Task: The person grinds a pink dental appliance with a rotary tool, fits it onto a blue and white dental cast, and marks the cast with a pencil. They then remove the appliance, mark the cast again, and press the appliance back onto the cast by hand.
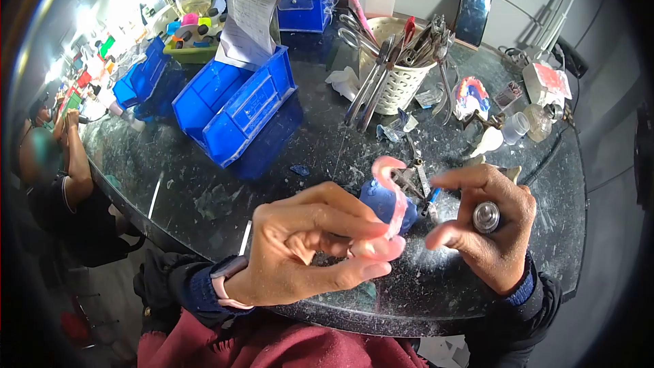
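Left hand (306, 252) pinched the pink denture rim (390, 187) (light, probably brittle) at one end; right hand (494, 235) gripped a metal tool (486, 217).

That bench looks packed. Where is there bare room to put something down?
Bare tabletop lies between the blue bins and the near edge, left of the left hand. Another strip runs right of the right hand. Around the white basket and small bottles it is crowded.
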The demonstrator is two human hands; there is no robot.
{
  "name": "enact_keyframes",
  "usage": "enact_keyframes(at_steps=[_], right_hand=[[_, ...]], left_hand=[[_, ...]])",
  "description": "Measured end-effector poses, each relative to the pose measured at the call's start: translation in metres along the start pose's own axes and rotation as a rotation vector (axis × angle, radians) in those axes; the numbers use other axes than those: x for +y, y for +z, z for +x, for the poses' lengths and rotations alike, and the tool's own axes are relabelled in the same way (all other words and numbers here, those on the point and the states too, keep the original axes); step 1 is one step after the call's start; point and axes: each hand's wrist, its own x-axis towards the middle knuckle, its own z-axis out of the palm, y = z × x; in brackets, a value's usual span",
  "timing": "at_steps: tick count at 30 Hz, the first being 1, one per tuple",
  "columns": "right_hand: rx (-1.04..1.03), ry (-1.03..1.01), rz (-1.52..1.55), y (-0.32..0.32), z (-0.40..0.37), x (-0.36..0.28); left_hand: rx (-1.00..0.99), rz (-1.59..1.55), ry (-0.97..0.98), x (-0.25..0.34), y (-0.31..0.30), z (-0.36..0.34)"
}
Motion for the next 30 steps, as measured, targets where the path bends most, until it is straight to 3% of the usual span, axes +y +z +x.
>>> enact_keyframes(at_steps=[4, 9, 19, 30], right_hand=[[-0.114, -0.192, -0.140, -0.001, -0.001, 0.023], [-0.161, -0.255, -0.244, 0.012, -0.003, 0.020], [-0.139, -0.402, -0.291, 0.017, -0.003, 0.020], [-0.176, -0.431, -0.274, 0.018, -0.005, 0.022]], left_hand=[[0.053, 0.280, 0.122, 0.002, -0.003, -0.004], [-0.049, 0.435, 0.281, -0.005, -0.010, -0.002], [-0.125, 0.459, 0.259, 0.000, -0.010, 0.001], [-0.167, 0.429, 0.268, -0.001, -0.011, 0.003]])
